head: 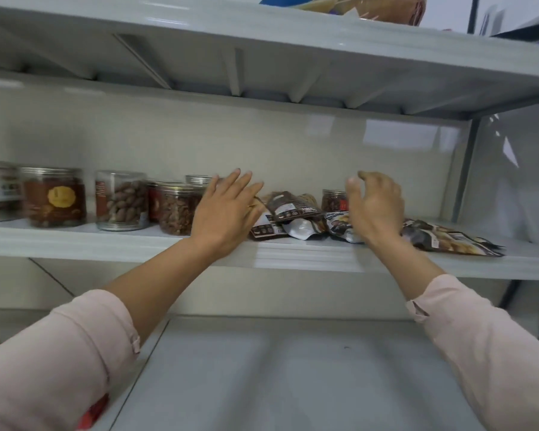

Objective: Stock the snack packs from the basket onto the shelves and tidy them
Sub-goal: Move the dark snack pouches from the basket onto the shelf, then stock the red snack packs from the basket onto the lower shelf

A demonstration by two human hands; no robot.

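- While both hands reach over the middle shelf [106, 241], several packs [293, 209] lie on it already, so the stocking looks at least partly done.
- Packs sit in a loose heap along the shelf's front edge, right of centre: flat, overlapping, at mixed angles. None stands upright.
- One more pack [448, 237] lies flat toward the right end, its corner over the front edge.
- Left hand [227, 213]: fingers straight and spread, gripping nothing, at the heap's left side; contact with the nearest pack unclear.
- Right hand [375, 206]: fingers loosely curled, holding nothing, above the heap's right side; cannot tell if it touches.
- Jars [122, 200] stand in a row along the left half of the shelf; one jar [333, 199] stands behind the heap, toward the back edge.
- Basket: a woven thing [389, 10] shows on the top shelf [262, 35], cropped; cannot tell if it is the basket or whether packs remain in it.
- Lower shelf [293, 368] shows no packs.
- Judgement: the tidy step is what's left; packs need straightening and lining up beside the jars.
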